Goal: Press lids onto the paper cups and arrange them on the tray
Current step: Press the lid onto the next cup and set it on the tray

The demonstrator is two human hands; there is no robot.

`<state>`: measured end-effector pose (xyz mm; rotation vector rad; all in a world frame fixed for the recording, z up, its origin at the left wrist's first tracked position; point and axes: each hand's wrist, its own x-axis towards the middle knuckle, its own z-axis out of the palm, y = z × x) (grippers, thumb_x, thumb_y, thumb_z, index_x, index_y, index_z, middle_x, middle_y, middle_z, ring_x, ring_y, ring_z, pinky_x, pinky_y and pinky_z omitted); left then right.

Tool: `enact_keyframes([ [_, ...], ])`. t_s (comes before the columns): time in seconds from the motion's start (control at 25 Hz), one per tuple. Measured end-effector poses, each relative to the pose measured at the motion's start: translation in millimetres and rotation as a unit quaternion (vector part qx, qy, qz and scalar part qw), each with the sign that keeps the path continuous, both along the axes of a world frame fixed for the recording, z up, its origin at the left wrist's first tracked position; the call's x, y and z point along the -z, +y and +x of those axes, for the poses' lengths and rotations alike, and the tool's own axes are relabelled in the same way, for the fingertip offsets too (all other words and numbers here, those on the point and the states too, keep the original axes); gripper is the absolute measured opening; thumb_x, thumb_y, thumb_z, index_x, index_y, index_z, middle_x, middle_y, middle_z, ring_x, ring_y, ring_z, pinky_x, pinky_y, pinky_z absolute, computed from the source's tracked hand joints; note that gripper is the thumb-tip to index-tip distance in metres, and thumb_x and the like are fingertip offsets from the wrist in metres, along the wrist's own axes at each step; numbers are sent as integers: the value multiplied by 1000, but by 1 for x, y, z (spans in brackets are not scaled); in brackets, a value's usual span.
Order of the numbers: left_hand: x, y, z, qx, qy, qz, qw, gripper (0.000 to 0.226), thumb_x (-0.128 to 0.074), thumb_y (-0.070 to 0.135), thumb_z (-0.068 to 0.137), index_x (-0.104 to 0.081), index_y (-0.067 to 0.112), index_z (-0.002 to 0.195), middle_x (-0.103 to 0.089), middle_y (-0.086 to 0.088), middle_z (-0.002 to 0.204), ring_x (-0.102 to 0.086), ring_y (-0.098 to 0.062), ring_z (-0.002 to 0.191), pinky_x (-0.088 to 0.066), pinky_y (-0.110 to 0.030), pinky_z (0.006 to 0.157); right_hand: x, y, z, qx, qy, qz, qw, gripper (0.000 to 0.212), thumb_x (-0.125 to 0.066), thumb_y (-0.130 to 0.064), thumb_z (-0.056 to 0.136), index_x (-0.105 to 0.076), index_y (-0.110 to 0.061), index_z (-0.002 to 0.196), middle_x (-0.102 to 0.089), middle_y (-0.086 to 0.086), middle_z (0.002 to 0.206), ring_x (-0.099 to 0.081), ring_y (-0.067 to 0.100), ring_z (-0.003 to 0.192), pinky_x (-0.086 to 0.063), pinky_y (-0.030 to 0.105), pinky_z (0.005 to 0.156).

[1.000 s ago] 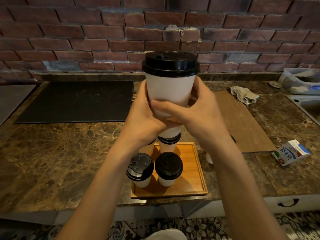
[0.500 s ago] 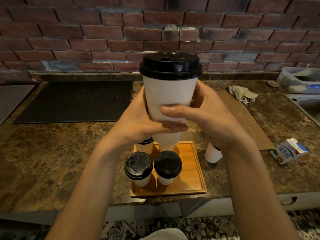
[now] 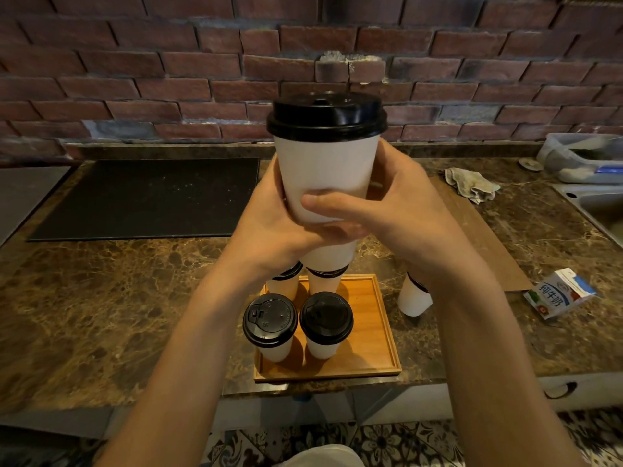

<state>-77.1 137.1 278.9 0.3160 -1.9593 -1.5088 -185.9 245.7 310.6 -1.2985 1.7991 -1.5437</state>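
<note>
While the brown surface [image 3: 101, 298] and the wooden tray [image 3: 381, 332] with lidded cups [image 3: 322, 345] lie below the fingers [image 3: 337, 230], the left hand [image 3: 269, 224] and the right hand [image 3: 404, 214] grip one white cup [image 3: 327, 176]; its black lid [image 3: 326, 112] sits above them.

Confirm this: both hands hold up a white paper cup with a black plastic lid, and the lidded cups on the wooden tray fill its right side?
No: in the head view the lidded cups fill the left side of the wooden tray, not its right. The rest is correct.

Left hand [image 3: 269, 220], right hand [image 3: 397, 210] grip lidded cup [image 3: 325, 170] above tray [image 3: 377, 332].
</note>
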Motion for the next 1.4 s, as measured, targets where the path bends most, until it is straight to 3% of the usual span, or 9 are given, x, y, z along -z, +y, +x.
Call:
enact_keyframes([
  [0.12,3,3,-5,-23,5,10,1000,92,-83,14,55,-38,14,134,-56,2,123,-58,-4,112,-53,-18,82,2,-2,4,32,-4,-6,999,70,-85,-31,69,-51,-26,130,-61,-12,117,-59,1,107,-57,25,85],
  [0.24,8,2,-7,-40,5,9,999,84,-82,2,62,-38,21,131,-55,10,118,-56,10,106,-50,-9,75,8,-6,11,71,2,-7,997,73,-86,-36,68,-50,-25,131,-61,-11,117,-59,4,106,-57,31,86],
  [0.52,14,0,-7,-38,5,8,999,84,-81,2,64,-36,23,132,-53,14,116,-55,15,102,-48,-6,74,14,-11,19,114,17,-3,993,77,-86,-42,65,-50,-24,130,-60,-10,117,-58,6,107,-57,37,86],
  [0.76,9,-5,-2,-15,-10,-13,1000,84,-80,-5,64,-36,33,125,-54,16,116,-56,11,106,-49,-8,75,9,-7,10,62,-33,-37,997,71,-88,-30,67,-52,-26,128,-63,-10,117,-61,5,107,-59,35,85],
  [0.96,1,-4,4,21,-20,9,1000,86,-84,25,56,-38,32,129,-56,13,121,-56,3,109,-50,-11,77,8,-1,-1,13,-62,-31,998,65,-87,-26,67,-55,-29,124,-66,-12,113,-63,3,105,-58,27,83],
  [1.08,2,-3,5,51,-29,9,998,88,-82,21,57,-39,23,133,-59,7,120,-59,-3,110,-51,-15,80,10,1,-4,-19,-87,-26,996,59,-84,-27,63,-58,-32,116,-69,-12,108,-66,5,103,-57,25,80],
  [1.28,5,-9,6,85,-62,17,994,95,-84,23,54,-39,13,136,-59,-5,122,-60,-17,113,-54,-35,89,10,4,-8,-58,-64,-2,996,63,-84,-28,62,-58,-28,119,-69,-7,113,-65,9,108,-56,30,87],
  [1.4,5,-12,7,90,-64,16,994,93,-83,24,53,-40,14,135,-61,-4,121,-61,-17,112,-54,-36,89,8,5,-9,-70,-65,10,995,69,-84,-34,58,-58,-28,121,-69,-5,116,-64,12,111,-56,36,91],
])
